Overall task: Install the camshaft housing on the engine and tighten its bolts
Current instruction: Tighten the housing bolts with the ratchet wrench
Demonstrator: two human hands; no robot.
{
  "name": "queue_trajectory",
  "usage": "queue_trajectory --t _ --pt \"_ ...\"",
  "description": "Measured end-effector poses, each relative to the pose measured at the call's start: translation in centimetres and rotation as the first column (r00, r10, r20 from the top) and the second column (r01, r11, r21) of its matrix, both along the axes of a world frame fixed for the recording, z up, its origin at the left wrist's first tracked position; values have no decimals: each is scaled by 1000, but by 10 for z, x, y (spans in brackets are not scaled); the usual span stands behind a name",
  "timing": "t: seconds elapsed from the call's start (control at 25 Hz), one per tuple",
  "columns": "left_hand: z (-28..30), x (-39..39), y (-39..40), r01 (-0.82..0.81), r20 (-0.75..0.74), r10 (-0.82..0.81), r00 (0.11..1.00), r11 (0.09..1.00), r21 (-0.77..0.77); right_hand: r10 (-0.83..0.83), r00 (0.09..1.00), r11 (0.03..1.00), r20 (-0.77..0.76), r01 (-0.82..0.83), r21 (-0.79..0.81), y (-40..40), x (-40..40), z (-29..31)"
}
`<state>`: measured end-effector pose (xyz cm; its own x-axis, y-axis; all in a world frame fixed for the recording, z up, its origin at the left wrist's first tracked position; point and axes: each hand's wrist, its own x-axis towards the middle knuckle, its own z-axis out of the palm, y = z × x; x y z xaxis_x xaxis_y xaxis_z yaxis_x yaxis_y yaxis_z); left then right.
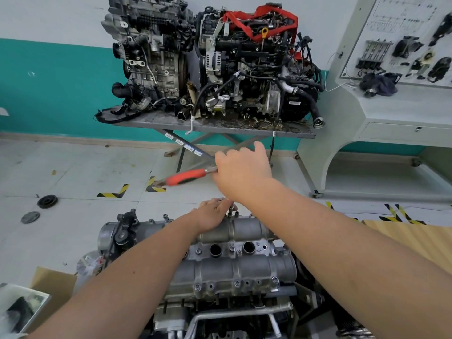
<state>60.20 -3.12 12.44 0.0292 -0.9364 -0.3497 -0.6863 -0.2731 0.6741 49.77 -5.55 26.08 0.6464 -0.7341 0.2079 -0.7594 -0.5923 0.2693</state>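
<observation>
On engine point(220, 311) below you: camshaft housing point(232, 267) seated; cast metal, likely heavy, rigid; lift by ends. Your left hand point(211, 215) pinches bolt point(232, 208) at far edge. Your right hand point(242, 171) grips ratchet point(188, 176) by head. Socket hidden; bolt seating unclear.

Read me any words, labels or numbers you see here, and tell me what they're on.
None can be read.
Stickers on the table legs: too small.
Label on the black part of the right engine: blurred.
Diagram on the wall board: print too small.
</observation>
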Motion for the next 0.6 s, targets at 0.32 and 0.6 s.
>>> queue_trajectory --t 0.32,0.6 --pt "-9 4 -3 28 0 -28 1000 998 -61 -190 953 793 236 7 610 -10 -1 21" --pt "-9 1 -4 51 92 -49 995 999 -11 -908 -378 419 182 -815 400 -7 -9 -26"
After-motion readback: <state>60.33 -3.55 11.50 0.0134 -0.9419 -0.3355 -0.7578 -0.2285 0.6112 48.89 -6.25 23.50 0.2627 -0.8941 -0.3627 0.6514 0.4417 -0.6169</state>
